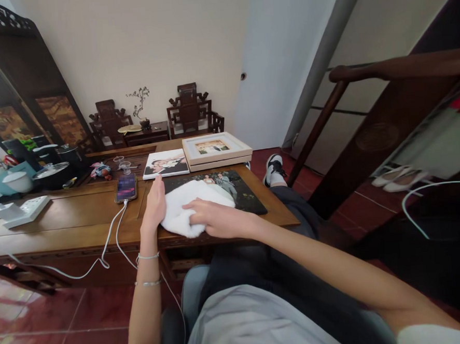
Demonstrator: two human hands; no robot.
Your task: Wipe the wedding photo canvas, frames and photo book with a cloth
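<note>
A dark photo panel [250, 194] showing two people lies flat at the near edge of the wooden table. Spread over its left part is a fluffy white cloth [196, 192], which hides much of the picture. My right hand [213, 217] presses on the cloth with bent fingers and bunches it up. At the panel's left end, my left hand [155, 202] stands on edge beside the cloth, its fingers stretched out and holding nothing. Whether it touches the panel's edge, I cannot tell.
Behind the panel lie a white photo board [166, 163] and stacked pale frames [216, 149]. A phone [126, 188] with a charging cable [112, 226] is left of my left hand. Farther left are a power strip [27, 211] and a lidded pot [51, 175]. A wooden chair [368, 132] stands right.
</note>
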